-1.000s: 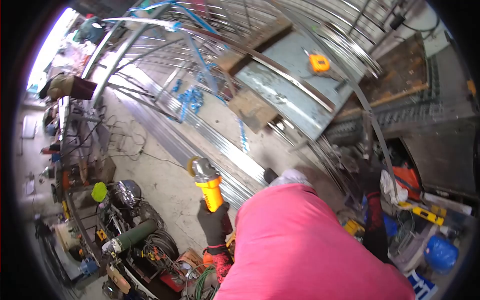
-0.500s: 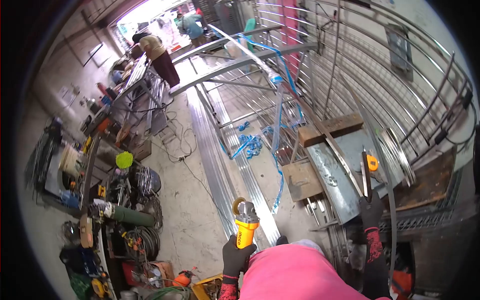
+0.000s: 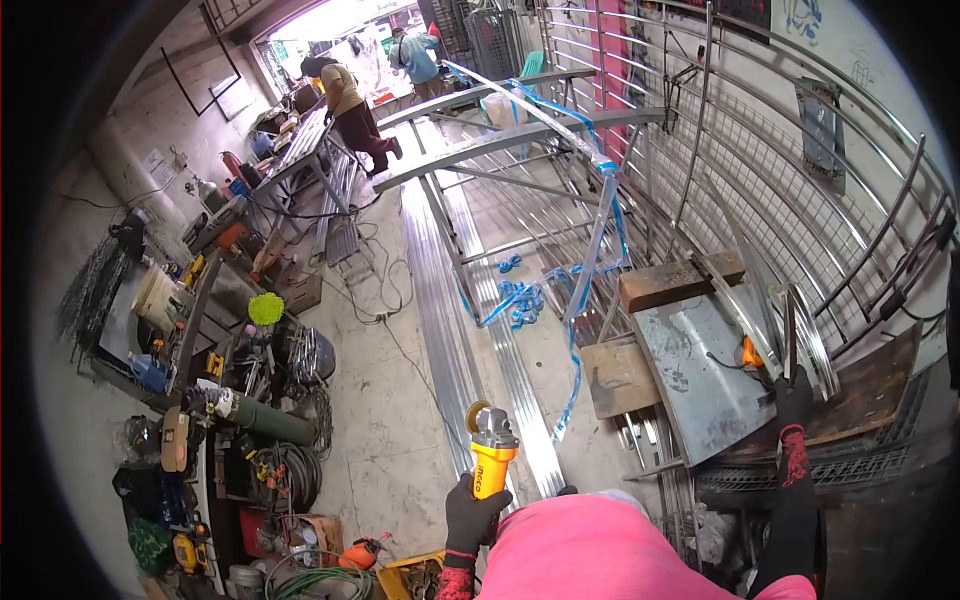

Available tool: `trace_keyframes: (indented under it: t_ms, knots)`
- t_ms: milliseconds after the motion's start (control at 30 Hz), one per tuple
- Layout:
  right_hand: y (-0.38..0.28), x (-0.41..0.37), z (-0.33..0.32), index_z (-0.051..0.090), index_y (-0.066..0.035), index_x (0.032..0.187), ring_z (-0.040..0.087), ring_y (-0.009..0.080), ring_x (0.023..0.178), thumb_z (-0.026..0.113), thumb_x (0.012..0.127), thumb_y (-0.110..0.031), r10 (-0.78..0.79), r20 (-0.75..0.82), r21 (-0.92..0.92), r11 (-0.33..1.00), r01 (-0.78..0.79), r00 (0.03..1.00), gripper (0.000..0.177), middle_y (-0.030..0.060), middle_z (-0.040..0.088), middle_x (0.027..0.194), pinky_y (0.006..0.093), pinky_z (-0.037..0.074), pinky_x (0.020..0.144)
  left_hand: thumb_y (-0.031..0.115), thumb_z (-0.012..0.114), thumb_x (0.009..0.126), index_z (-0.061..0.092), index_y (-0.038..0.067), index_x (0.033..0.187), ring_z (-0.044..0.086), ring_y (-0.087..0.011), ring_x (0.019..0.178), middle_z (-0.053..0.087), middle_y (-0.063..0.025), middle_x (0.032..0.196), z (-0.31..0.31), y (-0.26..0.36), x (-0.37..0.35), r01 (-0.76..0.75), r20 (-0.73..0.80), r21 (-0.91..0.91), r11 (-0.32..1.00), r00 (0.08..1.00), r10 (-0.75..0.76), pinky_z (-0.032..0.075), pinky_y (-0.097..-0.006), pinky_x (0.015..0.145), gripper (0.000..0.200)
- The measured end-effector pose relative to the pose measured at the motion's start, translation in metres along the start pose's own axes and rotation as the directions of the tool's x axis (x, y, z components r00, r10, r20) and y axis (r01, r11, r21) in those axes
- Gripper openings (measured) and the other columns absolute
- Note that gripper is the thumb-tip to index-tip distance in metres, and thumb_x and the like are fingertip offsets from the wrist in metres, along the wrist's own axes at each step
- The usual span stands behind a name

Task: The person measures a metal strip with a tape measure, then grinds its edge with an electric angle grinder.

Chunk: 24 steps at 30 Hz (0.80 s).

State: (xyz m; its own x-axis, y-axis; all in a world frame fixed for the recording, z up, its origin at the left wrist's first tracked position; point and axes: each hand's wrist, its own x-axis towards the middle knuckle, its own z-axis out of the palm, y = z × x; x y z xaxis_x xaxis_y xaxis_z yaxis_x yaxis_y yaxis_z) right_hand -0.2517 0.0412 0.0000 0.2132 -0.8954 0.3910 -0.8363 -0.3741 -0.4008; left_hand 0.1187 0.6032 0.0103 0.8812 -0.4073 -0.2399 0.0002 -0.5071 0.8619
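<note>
My left hand (image 3: pixel 474 515), in a dark glove with a red cuff, is closed around the body of a yellow angle grinder (image 3: pixel 491 460). The grinder's disc (image 3: pixel 480 413) points away from me. At the right, my gloved right hand (image 3: pixel 795 396) is closed around a dark metal bar (image 3: pixel 790 335) that stands up from the fist. A long shiny metal strip (image 3: pixel 745 318) runs to the same hand; whether the fingers grip it too is hard to see. Behind the strip lies an orange tape measure (image 3: pixel 751 350), partly covered, on a grey metal sheet (image 3: pixel 690 375).
A wooden block (image 3: pixel 680 282) sits at the sheet's far edge. Curved steel beams (image 3: pixel 520 142) rest on a frame ahead, with blue plastic wrap (image 3: pixel 522 303) below. Long metal profiles (image 3: pixel 440 300) cover the floor. Cluttered shelves stand left. Two people (image 3: pixel 350 110) (image 3: pixel 415 60) are farther back.
My right hand has moved right and slightly forward, carrying the bar away from the tape measure. The strip has swung right over the sheet. The grinder stays nearly still in my left hand.
</note>
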Motion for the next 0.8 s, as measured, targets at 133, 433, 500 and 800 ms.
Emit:
trace_keyframes:
  t_ms: [133, 433, 500, 800]
  knots:
    - [0.009, -0.008, 0.013, 0.066, -0.002, 0.126, 0.074, 0.0472, 0.09, 0.076, 0.095, -0.025, -0.037, 0.012, -0.026, 0.999, 0.038, 0.999, 0.039, 0.0253, 0.074, 0.097, 0.0559, 0.057, 0.079, 0.033, 0.094, 0.075, 0.072, -0.001, 0.1, 0.072, -0.0187, 0.075, 0.077, -0.0105, 0.085, 0.003, -0.007, 0.005, -0.001, -0.008, -0.006, 1.0, 1.0, 0.001, 0.058, -0.0383, 0.072, 0.048]
    - [0.025, 0.007, -0.021, 0.069, 0.003, 0.13, 0.072, 0.0251, 0.088, 0.074, 0.104, -0.026, 0.119, -0.329, 0.302, 0.953, -0.015, 0.937, 0.04, 0.0147, 0.076, 0.102, 0.0428, 0.057, 0.082, 0.028, 0.094, 0.076, 0.068, 0.001, 0.097, 0.07, -0.0173, 0.075, 0.075, -0.0079, 0.085, 0.005, -0.003, 0.014, -0.043, 0.006, 0.03, 0.999, 0.999, 0.042, 0.056, -0.0371, 0.07, 0.043]
    - [0.023, 0.0, -0.046, 0.072, 0.003, 0.133, 0.065, 0.0145, 0.092, 0.076, 0.103, -0.023, 0.224, -0.183, 0.581, 0.81, -0.079, 0.957, 0.04, 0.0039, 0.074, 0.105, 0.0367, 0.054, 0.085, 0.017, 0.092, 0.078, 0.065, 0.004, 0.099, 0.065, -0.0143, 0.072, 0.07, -0.0034, 0.084, 0.012, 0.008, 0.013, 0.035, 0.039, -0.134, 0.99, 0.999, -0.03, 0.053, -0.0345, 0.067, 0.036]
    - [-0.016, -0.096, -0.136, 0.08, -0.004, 0.126, 0.069, 0.0089, 0.093, 0.073, 0.108, -0.024, 0.477, -0.151, 0.736, 0.639, -0.224, 0.866, 0.028, -0.0004, 0.076, 0.109, 0.0294, 0.056, 0.082, 0.005, 0.08, 0.085, 0.064, 0.004, 0.105, 0.062, -0.0123, 0.075, 0.067, -0.0019, 0.09, 0.011, 0.013, 0.011, 0.09, 0.129, -0.187, 0.978, 0.989, -0.066, 0.05, -0.0303, 0.068, 0.026]
